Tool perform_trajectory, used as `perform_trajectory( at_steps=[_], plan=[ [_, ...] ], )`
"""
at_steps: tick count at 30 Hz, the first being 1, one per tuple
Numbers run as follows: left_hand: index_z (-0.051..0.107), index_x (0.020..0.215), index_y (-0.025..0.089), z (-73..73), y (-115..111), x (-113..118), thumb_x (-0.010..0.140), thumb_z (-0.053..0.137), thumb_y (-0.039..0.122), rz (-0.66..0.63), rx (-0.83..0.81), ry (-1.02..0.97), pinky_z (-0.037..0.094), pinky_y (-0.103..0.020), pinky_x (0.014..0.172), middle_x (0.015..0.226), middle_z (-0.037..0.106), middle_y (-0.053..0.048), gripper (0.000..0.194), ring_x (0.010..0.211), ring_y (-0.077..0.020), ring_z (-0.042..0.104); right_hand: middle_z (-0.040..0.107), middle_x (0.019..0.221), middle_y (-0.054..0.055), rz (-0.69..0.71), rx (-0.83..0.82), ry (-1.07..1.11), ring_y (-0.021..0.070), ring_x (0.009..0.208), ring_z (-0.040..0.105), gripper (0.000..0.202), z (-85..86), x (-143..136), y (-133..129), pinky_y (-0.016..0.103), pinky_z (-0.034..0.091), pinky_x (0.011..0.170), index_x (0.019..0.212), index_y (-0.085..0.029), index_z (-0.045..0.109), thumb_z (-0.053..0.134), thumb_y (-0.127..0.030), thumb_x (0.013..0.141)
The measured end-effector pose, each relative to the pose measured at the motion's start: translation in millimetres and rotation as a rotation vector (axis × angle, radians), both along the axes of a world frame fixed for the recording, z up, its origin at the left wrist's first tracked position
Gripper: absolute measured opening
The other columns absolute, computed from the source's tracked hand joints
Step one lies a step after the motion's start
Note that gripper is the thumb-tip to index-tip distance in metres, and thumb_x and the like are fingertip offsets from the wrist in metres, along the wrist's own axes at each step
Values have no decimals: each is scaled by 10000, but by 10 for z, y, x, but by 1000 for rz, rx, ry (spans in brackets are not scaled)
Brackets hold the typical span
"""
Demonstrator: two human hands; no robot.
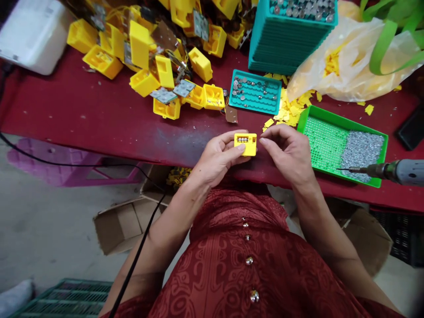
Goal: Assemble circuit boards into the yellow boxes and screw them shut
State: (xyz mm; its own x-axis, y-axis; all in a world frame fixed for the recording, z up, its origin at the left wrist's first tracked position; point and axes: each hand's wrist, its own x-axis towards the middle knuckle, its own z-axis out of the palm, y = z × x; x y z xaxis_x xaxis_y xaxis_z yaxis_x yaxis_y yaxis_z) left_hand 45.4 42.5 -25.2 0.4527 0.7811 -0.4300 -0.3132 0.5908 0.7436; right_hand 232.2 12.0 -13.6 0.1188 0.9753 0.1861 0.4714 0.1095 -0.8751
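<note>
A small yellow plastic case [251, 151] is held in my left hand [214, 158], with the thumb across its front. A row of silvery button cells sits in the case's open slot. Close by its right side is my right hand [290, 152], thumb and forefinger pinched together; what is between them, if anything, is too small to make out. Behind the hands lies a teal tray [255, 106] with scattered button cells. Loose flat yellow pieces [293, 110] are heaped beside that tray, just beyond my right hand.
A green basket [319, 142] holding small silvery screws [362, 152] stands at the right, under a power screwdriver's bit [354, 170]. Stacked teal trays [278, 51], a plastic bag [361, 84] and piled yellow cases [139, 44] with wired boards line the back. A black cable [82, 165] crosses at left.
</note>
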Motion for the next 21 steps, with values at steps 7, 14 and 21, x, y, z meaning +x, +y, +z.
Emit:
perform_trajectory(
  at_steps=[7,14,21],
  plan=[
    [751,1124,160,9,-15,54,765,852,199,19,15,51,640,-283,828,1069,811,-64,375,911,-159,756,770,940,35,56,136,-197,170,865,693,172,20,-5,-80,343,561,825,918,-230,782,616,-195,946],
    [762,1133,155,12,-20,104,748,865,214,11,21,65,652,-290,828,1066,822,-68,403,915,-168,759,771,942,31,91,157,-234,175,875,699,169,-49,72,-92,346,563,821,924,-236,769,608,-191,951],
    [750,1133,144,79,-2,98,765,837,190,-7,65,107,629,-238,755,1056,820,-67,381,881,-146,744,765,915,22,8,196,-210,163,857,685,125,-4,80,-107,327,548,818,899,-224,756,647,-183,943]
  ],
)
